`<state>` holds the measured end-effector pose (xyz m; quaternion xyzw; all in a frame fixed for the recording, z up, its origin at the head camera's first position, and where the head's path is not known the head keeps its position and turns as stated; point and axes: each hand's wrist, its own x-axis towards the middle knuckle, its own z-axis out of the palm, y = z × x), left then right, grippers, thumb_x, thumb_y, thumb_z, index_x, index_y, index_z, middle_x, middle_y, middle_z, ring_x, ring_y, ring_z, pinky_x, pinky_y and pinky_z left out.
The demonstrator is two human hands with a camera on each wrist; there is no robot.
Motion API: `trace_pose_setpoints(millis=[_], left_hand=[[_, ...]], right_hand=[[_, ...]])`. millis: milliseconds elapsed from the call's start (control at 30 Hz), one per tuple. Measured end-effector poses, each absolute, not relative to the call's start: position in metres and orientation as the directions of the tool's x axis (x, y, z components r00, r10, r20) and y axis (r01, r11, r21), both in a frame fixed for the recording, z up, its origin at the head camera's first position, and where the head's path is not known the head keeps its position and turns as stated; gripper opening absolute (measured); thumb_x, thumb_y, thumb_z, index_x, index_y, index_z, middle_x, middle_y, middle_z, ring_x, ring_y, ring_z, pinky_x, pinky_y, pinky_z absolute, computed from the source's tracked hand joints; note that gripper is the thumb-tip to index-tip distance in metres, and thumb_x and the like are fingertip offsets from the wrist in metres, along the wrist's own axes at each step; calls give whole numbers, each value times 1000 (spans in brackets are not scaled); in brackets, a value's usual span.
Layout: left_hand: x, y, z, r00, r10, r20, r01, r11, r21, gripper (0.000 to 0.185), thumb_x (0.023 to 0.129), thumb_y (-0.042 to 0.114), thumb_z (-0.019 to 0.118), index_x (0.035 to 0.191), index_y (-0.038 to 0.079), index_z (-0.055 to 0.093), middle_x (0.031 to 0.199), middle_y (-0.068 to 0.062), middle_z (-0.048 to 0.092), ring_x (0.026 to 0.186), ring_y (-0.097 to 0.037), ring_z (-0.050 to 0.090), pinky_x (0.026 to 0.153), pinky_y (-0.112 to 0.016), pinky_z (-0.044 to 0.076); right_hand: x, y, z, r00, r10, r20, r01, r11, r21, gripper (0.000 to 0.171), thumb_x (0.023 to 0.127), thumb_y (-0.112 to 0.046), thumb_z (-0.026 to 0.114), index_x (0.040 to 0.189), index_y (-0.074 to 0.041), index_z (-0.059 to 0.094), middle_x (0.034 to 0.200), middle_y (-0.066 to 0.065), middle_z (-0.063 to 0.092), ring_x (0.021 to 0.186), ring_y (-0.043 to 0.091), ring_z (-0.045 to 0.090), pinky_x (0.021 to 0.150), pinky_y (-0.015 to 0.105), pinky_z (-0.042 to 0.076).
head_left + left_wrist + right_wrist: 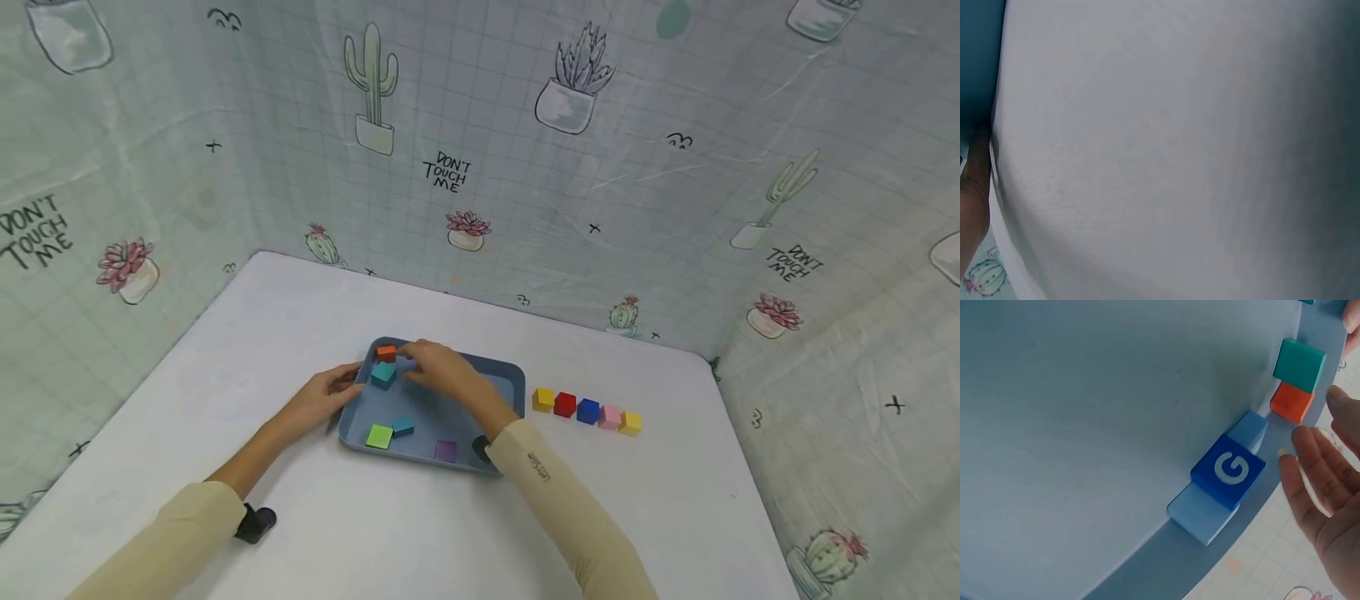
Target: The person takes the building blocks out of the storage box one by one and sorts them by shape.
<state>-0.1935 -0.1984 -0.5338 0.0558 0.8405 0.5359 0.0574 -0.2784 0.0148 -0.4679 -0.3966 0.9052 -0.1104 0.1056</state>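
A blue tray lies mid-table. In its far left corner sits an orange block, with a teal block just in front of it. My right hand hovers over that corner with its fingers spread and nothing in them. Close to them, the right wrist view shows a dark blue block marked G lying on a light blue block, next to the orange block and the teal block. My left hand rests with its fingers against the tray's left rim.
A green block, a small blue block and a purple block lie near the tray's front. Several cubes stand in a row right of the tray. Cactus-print curtain walls enclose the white table.
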Motion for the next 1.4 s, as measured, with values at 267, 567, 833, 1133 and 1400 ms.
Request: trace_pose_setpoints(millis=[267,567,833,1133,1400], left_hand=[[-193,-200,-539,-987,160,-30,37,404,914,57,97,24,55,143,-2,34,140,-24,40,122,-39,45,100,-50,39],[-194,-199,-536,-987,163,-20,49,405,913,56,97,22,55,142,-4,34,137,-27,43,122,-41,45,99,-50,40],[-194,-199,-535,-987,158,-34,38,430,902,56,97,22,55,143,-2,34,138,-25,43,121,-40,45,99,-50,40],[-195,-199,-535,-987,158,-21,51,441,896,56,97,23,55,142,-3,35,136,-26,44,120,-40,46,99,-50,40],[-195,-200,-533,-986,163,-18,56,438,897,56,97,22,55,142,-4,35,137,-26,43,120,-40,47,99,-50,40]], right_hand=[[-275,7,-470,-656,-746,-118,-721,665,-194,46,88,-22,68,131,-12,54,120,5,60,103,14,58,87,25,49],[-280,1,-477,-643,-754,-133,-733,656,-180,44,88,-19,67,130,-16,55,120,3,59,105,13,57,88,22,48],[-280,-3,-482,-626,-768,-136,-740,640,-208,47,87,-16,69,131,-13,54,118,4,60,107,14,57,90,21,46],[-279,-6,-483,-615,-778,-128,-758,628,-175,49,88,-19,67,133,-14,50,120,3,60,109,14,56,92,22,45],[-277,-11,-482,-599,-788,-145,-767,616,-180,51,89,-17,66,137,-13,49,125,4,58,115,14,54,96,22,42]])
